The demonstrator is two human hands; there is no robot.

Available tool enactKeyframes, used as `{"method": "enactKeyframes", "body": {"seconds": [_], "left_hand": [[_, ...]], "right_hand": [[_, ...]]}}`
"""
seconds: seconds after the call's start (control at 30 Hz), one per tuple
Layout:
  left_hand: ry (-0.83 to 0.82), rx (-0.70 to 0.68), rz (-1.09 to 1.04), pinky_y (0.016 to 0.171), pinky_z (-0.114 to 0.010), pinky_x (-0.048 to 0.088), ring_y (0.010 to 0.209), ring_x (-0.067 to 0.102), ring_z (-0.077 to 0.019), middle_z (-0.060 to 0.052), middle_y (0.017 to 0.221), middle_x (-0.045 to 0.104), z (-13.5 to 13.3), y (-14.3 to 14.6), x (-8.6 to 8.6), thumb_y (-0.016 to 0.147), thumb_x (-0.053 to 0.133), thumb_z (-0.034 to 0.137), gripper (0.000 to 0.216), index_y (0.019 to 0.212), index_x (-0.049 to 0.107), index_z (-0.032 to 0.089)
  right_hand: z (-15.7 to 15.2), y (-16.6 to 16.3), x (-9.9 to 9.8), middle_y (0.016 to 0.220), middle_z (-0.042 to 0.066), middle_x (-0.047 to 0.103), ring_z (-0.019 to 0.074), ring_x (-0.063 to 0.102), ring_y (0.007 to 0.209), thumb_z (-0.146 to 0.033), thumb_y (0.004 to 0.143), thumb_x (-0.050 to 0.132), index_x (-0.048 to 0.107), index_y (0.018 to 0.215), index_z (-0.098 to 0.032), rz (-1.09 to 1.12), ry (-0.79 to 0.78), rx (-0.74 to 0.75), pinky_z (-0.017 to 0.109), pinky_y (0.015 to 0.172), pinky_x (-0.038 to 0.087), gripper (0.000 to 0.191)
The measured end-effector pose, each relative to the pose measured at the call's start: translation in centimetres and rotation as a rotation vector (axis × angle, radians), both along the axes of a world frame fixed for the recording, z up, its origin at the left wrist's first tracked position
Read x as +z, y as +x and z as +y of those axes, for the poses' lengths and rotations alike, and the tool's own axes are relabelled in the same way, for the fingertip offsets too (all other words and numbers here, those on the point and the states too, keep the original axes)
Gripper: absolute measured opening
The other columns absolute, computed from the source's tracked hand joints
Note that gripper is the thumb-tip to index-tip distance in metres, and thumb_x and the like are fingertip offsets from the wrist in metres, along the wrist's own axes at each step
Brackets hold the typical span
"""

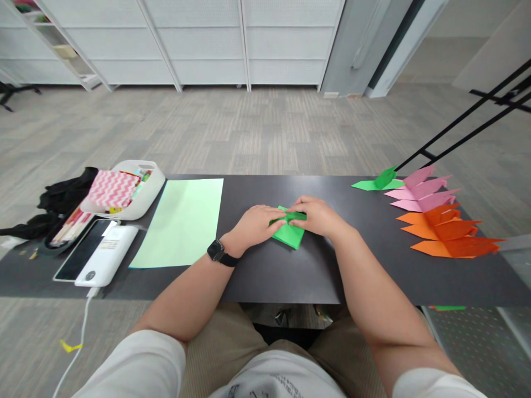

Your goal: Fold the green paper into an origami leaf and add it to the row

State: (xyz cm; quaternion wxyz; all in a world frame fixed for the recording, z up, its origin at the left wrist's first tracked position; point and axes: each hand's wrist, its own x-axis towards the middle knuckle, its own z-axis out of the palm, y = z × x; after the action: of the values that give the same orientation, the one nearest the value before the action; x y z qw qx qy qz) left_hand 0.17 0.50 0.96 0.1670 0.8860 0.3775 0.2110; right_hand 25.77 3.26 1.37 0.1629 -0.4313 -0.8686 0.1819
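A folded piece of bright green origami paper [291,236] lies on the dark table between my hands. My left hand [260,222], with a black watch on its wrist, presses its fingers on the paper's left side. From the right, my right hand [314,214] has its fingers bent on the paper's upper right part, thumb toward the middle. Both sets of fingertips nearly meet over the upper half and hide part of the folds. The lower corner of the paper points toward me, uncovered.
Light green sheets [182,221] lie to the left. Beyond them are a white basket [151,190], a phone [78,251] and a white power bank [107,257] with a cable. On the right stand folded paper cranes: green [384,179], pink [427,190] and orange [450,235].
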Motion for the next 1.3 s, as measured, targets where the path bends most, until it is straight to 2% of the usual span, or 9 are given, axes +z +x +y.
{"method": "enactKeyframes", "body": {"seconds": [0.13,0.27,0.5,0.67,0.77,0.9,1.1,1.2,1.3], "left_hand": [[0.042,0.013,0.037,0.118,-0.050,0.052,0.130,0.072,-0.0289,-0.011,0.139,0.077,0.3,0.0,-0.6,0.102,0.066,0.026,0.033,0.133,0.077,0.022],[0.071,0.039,0.090,0.122,-0.053,0.047,0.134,0.068,-0.0313,-0.014,0.148,0.072,0.3,0.1,-0.9,0.103,0.067,0.030,0.035,0.134,0.077,0.019],[0.021,0.080,0.221,0.128,-0.053,0.040,0.143,0.060,-0.0297,-0.009,0.157,0.066,-0.3,0.3,-0.4,0.109,0.059,0.038,0.042,0.146,0.070,0.023],[0.004,0.109,0.295,0.130,-0.060,0.035,0.149,0.054,-0.0327,-0.006,0.164,0.060,-0.8,0.5,0.1,0.110,0.056,0.040,0.042,0.148,0.068,0.028],[-0.016,0.108,0.309,0.130,-0.060,0.034,0.151,0.053,-0.0325,-0.004,0.166,0.058,-0.8,0.4,0.1,0.111,0.055,0.040,0.043,0.151,0.066,0.031],[-0.054,0.100,0.307,0.130,-0.060,0.035,0.151,0.053,-0.0321,-0.003,0.168,0.056,-0.4,0.1,-0.1,0.110,0.056,0.039,0.046,0.155,0.063,0.032],[-0.014,0.061,0.271,0.127,-0.054,0.038,0.148,0.054,-0.0315,-0.005,0.166,0.057,0.2,-0.3,-0.4,0.108,0.062,0.037,0.042,0.149,0.068,0.028],[0.043,0.075,0.234,0.121,-0.052,0.044,0.138,0.059,-0.0317,-0.008,0.157,0.065,0.2,-0.3,-0.1,0.104,0.067,0.036,0.037,0.140,0.074,0.026],[0.049,0.066,0.226,0.115,-0.051,0.047,0.127,0.062,-0.0304,-0.007,0.144,0.073,0.2,-0.1,0.0,0.104,0.068,0.034,0.033,0.135,0.076,0.025]], "right_hand": [[-0.2,-0.4,-0.2,0.114,0.005,0.075,0.0275,0.071,0.111,-0.028,0.086,0.086,0.082,0.121,-0.032,-0.104,0.013,-0.017,0.043,0.097,0.054,0.035],[-0.3,-0.5,0.0,0.118,0.006,0.074,0.0287,0.069,0.113,-0.029,0.089,0.085,0.078,0.132,-0.033,-0.137,0.013,-0.047,0.044,0.098,0.052,0.044],[-0.3,-0.3,0.4,0.129,0.009,0.069,0.0312,0.065,0.120,-0.035,0.093,0.081,0.078,0.138,-0.035,-0.221,-0.040,-0.085,0.046,0.101,0.050,0.045],[-0.2,0.0,0.3,0.130,0.010,0.068,0.0320,0.064,0.120,-0.036,0.092,0.083,0.078,0.139,-0.037,-0.236,-0.037,-0.079,0.046,0.101,0.050,0.046],[-0.1,0.3,0.4,0.126,0.008,0.069,0.0298,0.065,0.116,-0.036,0.092,0.083,0.080,0.135,-0.037,-0.176,-0.031,-0.062,0.045,0.100,0.050,0.043],[0.2,0.5,0.7,0.118,0.006,0.071,0.0262,0.067,0.112,-0.030,0.096,0.079,0.085,0.122,-0.036,-0.080,-0.007,-0.071,0.043,0.101,0.050,0.028],[0.1,0.2,0.8,0.117,0.006,0.073,0.0273,0.069,0.112,-0.024,0.093,0.080,0.087,0.114,-0.035,-0.160,-0.042,-0.091,0.043,0.097,0.050,0.025],[-0.1,0.0,0.9,0.117,0.006,0.074,0.0275,0.068,0.112,-0.025,0.092,0.082,0.087,0.110,-0.033,-0.171,-0.040,-0.092,0.043,0.096,0.050,0.021],[0.0,0.4,0.8,0.115,0.006,0.074,0.0273,0.068,0.112,-0.025,0.091,0.083,0.087,0.108,-0.033,-0.163,-0.042,-0.081,0.043,0.096,0.051,0.019]]}}
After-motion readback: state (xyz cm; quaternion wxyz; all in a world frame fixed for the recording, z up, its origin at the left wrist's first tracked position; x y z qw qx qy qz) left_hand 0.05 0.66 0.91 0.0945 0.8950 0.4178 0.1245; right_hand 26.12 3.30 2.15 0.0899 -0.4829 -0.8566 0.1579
